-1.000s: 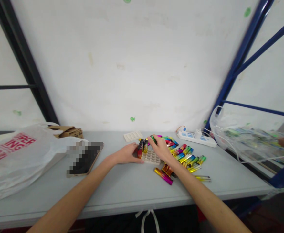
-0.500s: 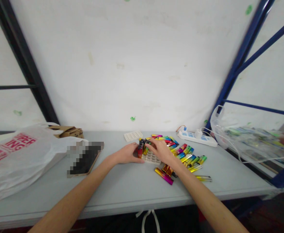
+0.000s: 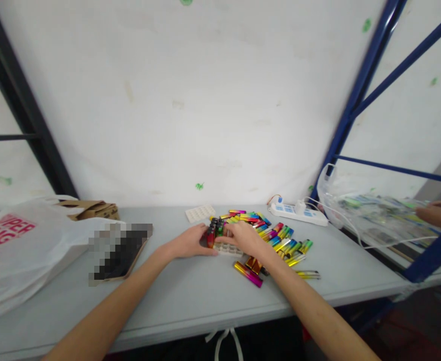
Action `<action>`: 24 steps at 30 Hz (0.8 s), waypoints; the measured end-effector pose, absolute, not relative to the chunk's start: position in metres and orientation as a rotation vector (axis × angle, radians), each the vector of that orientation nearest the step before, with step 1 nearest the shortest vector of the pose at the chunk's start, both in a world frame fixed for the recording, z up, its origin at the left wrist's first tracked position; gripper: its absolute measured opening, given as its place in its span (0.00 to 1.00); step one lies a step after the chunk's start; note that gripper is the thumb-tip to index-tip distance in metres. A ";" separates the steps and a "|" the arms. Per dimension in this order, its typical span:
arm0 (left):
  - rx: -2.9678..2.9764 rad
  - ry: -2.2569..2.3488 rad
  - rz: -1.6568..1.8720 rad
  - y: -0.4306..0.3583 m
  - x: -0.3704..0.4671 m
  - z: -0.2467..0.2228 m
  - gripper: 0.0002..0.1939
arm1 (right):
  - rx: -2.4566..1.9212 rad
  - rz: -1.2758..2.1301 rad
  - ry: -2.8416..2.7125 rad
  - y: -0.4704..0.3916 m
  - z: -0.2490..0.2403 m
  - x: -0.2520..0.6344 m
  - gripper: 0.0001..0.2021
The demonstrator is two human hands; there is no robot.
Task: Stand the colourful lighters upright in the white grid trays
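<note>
A white tray (image 3: pixel 228 249) with rows of square pockets lies on the table, partly under my hands. Shiny lighters (image 3: pixel 210 235) with black tops stand upright together at its left end. My left hand (image 3: pixel 190 241) curls round their left side, thumb along the near edge of the tray. From the right, my right hand (image 3: pixel 245 237) closes its fingers on a lighter (image 3: pixel 219 228) with a green sheen beside that group; its lower part is hidden. Loose metallic, rainbow-coloured lighters (image 3: pixel 280 244) are heaped to the right of the tray, some under my right wrist.
Behind is a second white tray (image 3: pixel 199 213). A phone (image 3: pixel 126 255), plastic bag (image 3: pixel 47 245) and cardboard (image 3: pixel 92 209) lie left. A power strip (image 3: pixel 299 213) with cables sits back right. Beyond the blue frame (image 3: pixel 342 125), another person's hand (image 3: pixel 436 214) is near plastic-wrapped items.
The view has turned slightly, shifting the scene leftward. My right hand has moved in closer to the upright lighters, its fingers now lower over the tray. The other person's hand reaches further into view.
</note>
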State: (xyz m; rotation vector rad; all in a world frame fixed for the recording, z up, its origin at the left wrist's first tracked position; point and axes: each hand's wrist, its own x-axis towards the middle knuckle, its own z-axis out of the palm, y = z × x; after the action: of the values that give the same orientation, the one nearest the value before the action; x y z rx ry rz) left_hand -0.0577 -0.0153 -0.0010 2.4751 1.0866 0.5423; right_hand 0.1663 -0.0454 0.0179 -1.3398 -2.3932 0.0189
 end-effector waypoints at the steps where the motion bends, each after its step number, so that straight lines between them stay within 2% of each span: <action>1: 2.475 1.087 0.545 -0.016 -0.058 0.000 0.33 | -1.318 0.052 -2.360 -0.047 0.021 0.171 0.23; 4: 2.486 1.135 0.506 -0.017 -0.057 0.002 0.33 | -1.433 -0.002 -2.126 -0.051 0.035 0.206 0.25; 9: 2.495 1.190 0.479 -0.020 -0.056 0.006 0.32 | -1.956 -0.201 -1.871 -0.067 0.042 0.311 0.13; 12: 2.481 1.203 0.475 -0.020 -0.055 0.006 0.33 | -2.299 -0.267 -1.750 -0.082 0.026 0.362 0.16; 15: 2.491 1.209 0.460 -0.020 -0.055 0.006 0.34 | -2.493 -0.121 -1.692 -0.091 0.002 0.384 0.20; 18: 2.515 1.207 0.449 -0.020 -0.055 0.006 0.34 | -2.531 -0.036 -1.657 -0.089 -0.015 0.389 0.22; 24: 2.520 1.203 0.452 -0.019 -0.055 0.006 0.34 | -2.273 0.029 -1.667 -0.069 -0.006 0.396 0.12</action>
State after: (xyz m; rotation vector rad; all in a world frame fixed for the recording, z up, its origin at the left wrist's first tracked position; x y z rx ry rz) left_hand -0.0553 -0.0194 0.0057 2.5200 1.2031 0.4523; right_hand 0.3958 -0.0694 -0.0061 -2.2725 -1.6670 0.0292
